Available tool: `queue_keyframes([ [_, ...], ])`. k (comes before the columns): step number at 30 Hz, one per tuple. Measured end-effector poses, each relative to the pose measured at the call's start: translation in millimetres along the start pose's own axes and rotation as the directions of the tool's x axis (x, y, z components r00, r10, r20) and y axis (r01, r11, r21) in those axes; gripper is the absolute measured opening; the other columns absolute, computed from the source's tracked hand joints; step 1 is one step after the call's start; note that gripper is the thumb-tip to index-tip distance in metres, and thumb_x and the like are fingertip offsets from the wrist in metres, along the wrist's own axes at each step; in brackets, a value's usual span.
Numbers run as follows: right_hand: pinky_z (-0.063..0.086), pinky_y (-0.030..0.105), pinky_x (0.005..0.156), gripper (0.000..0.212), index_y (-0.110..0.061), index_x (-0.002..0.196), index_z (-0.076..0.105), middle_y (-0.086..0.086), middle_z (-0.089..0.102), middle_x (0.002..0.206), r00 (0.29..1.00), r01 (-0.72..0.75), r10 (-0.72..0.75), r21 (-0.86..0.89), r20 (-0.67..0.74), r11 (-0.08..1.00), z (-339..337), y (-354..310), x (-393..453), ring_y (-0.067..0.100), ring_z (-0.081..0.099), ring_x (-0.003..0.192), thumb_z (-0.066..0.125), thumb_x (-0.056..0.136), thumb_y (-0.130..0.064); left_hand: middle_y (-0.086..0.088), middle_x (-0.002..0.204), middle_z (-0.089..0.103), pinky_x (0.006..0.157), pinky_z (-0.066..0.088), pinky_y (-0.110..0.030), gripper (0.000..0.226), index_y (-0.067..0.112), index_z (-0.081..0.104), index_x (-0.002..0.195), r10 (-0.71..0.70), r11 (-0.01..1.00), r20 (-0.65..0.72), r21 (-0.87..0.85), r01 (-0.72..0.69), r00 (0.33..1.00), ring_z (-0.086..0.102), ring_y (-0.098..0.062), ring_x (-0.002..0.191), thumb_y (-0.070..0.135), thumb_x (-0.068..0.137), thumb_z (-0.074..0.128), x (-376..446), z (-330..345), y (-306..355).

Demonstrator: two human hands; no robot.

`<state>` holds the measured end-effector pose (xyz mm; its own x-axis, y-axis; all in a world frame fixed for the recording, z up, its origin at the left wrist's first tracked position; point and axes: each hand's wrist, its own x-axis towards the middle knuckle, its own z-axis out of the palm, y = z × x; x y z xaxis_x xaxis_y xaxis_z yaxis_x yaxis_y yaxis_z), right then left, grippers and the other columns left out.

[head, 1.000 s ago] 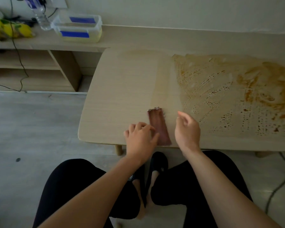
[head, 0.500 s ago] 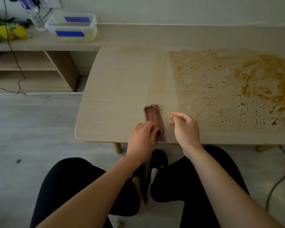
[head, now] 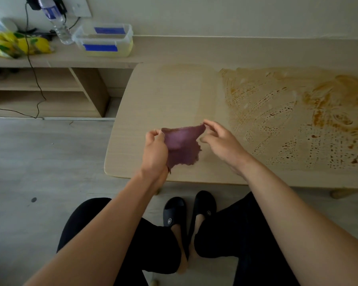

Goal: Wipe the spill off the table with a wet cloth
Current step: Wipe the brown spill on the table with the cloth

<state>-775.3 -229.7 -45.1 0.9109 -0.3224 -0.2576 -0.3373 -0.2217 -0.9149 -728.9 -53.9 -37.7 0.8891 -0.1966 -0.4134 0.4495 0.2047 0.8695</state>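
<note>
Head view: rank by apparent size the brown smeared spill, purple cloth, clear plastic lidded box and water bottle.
1. Brown smeared spill
2. Clear plastic lidded box
3. Purple cloth, close to the box
4. Water bottle, partly cropped

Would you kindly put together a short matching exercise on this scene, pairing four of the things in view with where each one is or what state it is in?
Things:
1. cloth
2. spill
3. plastic container
4. water bottle

Places or states:
A. smeared brown over the right part of the table
B. held spread between the left hand and the right hand
C. standing upright on the shelf, left of the lidded box
D. on the shelf, with blue tape strips

Pairs: 1-B, 2-A, 3-D, 4-C
</note>
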Motion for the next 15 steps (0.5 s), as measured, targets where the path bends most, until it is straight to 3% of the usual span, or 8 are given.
queue_keyframes([
  [2,0.037,0.025,0.104,0.082,-0.03,0.159,0.03,-0.015,0.046,0.149,0.997,-0.025,0.022,0.04,0.075,0.999,2,-5,7,-0.005,0.044,0.132,0.068,0.088,-0.019,-0.019,0.107,0.061,0.052,0.057,-0.038,0.013,0.012,0.046,0.114,-0.027,0.999,0.044,-0.026,0.028,0.999,0.066,-0.028,0.079,0.02,0.112,0.035,-3,-2,11],
  [3,0.039,0.025,0.1,0.074,-0.024,0.154,0.039,-0.014,0.054,0.142,0.995,-0.033,0.029,0.043,0.091,0.999,3,-5,11,0.003,0.05,0.131,0.071,0.088,-0.016,-0.021,0.107,0.06,0.047,0.055,-0.035,0.015,0.011,0.046,0.117,-0.043,0.999,0.054,-0.024,0.044,0.998,0.066,-0.028,0.075,0.021,0.112,0.035,-4,-4,16],
  [5,0.044,0.025,0.092,0.036,-0.021,0.125,0.066,-0.009,0.072,0.118,0.993,-0.057,0.053,0.038,0.106,0.998,3,-6,17,0.011,0.063,0.12,0.074,0.091,-0.018,-0.024,0.113,0.06,0.047,0.054,-0.034,0.022,0.009,0.046,0.124,-0.084,0.996,0.053,-0.021,0.085,0.995,0.067,-0.03,0.08,0.024,0.112,0.035,-3,-7,24],
  [6,0.045,0.026,0.094,0.021,-0.021,0.114,0.072,-0.006,0.076,0.112,0.991,-0.08,0.072,0.066,0.109,0.995,3,-5,17,0.011,0.066,0.116,0.075,0.093,-0.023,-0.026,0.119,0.061,0.05,0.056,-0.035,0.029,0.007,0.046,0.13,-0.119,0.993,0.05,-0.019,0.12,0.992,0.067,-0.033,0.089,0.027,0.112,0.034,-2,-10,27],
  [8,0.049,0.031,0.098,0.016,-0.019,0.108,0.073,-0.003,0.078,0.111,0.987,-0.135,0.113,0.206,0.115,0.969,3,-2,18,0.012,0.069,0.11,0.072,0.096,-0.029,-0.027,0.132,0.062,0.058,0.058,-0.038,0.046,0.005,0.048,0.14,-0.215,0.976,0.072,-0.03,0.217,0.974,0.066,-0.038,0.103,0.038,0.112,0.032,1,-13,34],
  [11,0.057,0.035,0.086,0.011,-0.015,0.108,0.067,0.005,0.076,0.096,0.989,-0.144,0.146,0.393,0.025,0.908,5,1,18,0.019,0.07,0.083,0.066,0.1,-0.023,-0.02,0.112,0.074,0.088,0.058,-0.045,0.056,0.01,0.06,0.123,-0.324,0.944,0.151,-0.021,0.331,0.934,0.071,-0.035,0.101,0.054,0.11,0.029,3,-18,38],
  [13,0.055,0.037,0.073,0.012,-0.021,0.11,0.06,0.007,0.072,0.092,0.984,-0.1,0.14,0.3,-0.113,0.948,8,5,16,0.02,0.064,0.074,0.066,0.1,-0.022,-0.019,0.12,0.071,0.094,0.055,-0.048,0.041,0.009,0.05,0.14,-0.28,0.96,0.138,0.057,0.274,0.95,0.07,-0.032,0.101,0.036,0.111,0.042,7,-20,33],
  [15,0.05,0.035,0.065,0.018,-0.03,0.113,0.055,0.006,0.067,0.089,0.977,-0.053,0.093,0.203,-0.192,0.978,10,10,13,0.02,0.058,0.073,0.063,0.1,-0.022,-0.019,0.124,0.063,0.095,0.058,-0.047,0.058,0.02,0.026,0.159,-0.217,0.961,0.104,0.195,0.194,0.971,0.068,-0.027,0.101,0.011,0.107,0.052,12,-25,24],
])
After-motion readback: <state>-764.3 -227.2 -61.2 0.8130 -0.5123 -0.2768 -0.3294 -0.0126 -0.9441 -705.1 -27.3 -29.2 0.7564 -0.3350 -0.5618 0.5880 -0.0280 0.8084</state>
